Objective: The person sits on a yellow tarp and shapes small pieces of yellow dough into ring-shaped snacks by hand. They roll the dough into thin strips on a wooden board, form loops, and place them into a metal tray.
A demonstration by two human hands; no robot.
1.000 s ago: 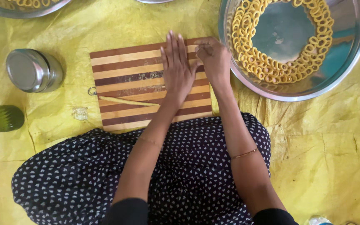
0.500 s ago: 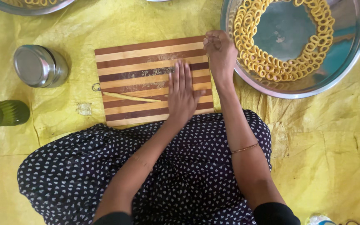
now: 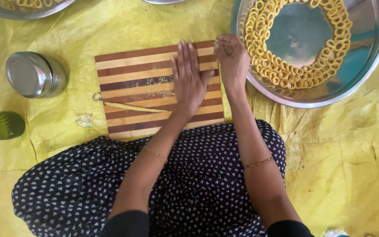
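A striped wooden board (image 3: pixel 132 70) lies on the yellow sheet in front of my lap. My left hand (image 3: pixel 189 79) rests flat on the board's right half, palm down with the fingers straight. A thin yellow dough rope (image 3: pixel 134 107) runs leftwards from under its heel. My right hand (image 3: pixel 232 59) sits at the board's far right corner, next to the tray rim. Its fingers are curled in, and whatever is inside them is hidden.
A large steel tray (image 3: pixel 365 66) at the far right holds several yellow dough rings (image 3: pixel 286 74) laid in a circle. A steel jar (image 3: pixel 33 74) lies left of the board, a green object (image 3: pixel 1 126) nearer the left edge. Another steel tray (image 3: pixel 23 8) shows at the top left.
My left hand slid back toward me over the board, then forward again to the middle. My right hand stayed at the far right corner.
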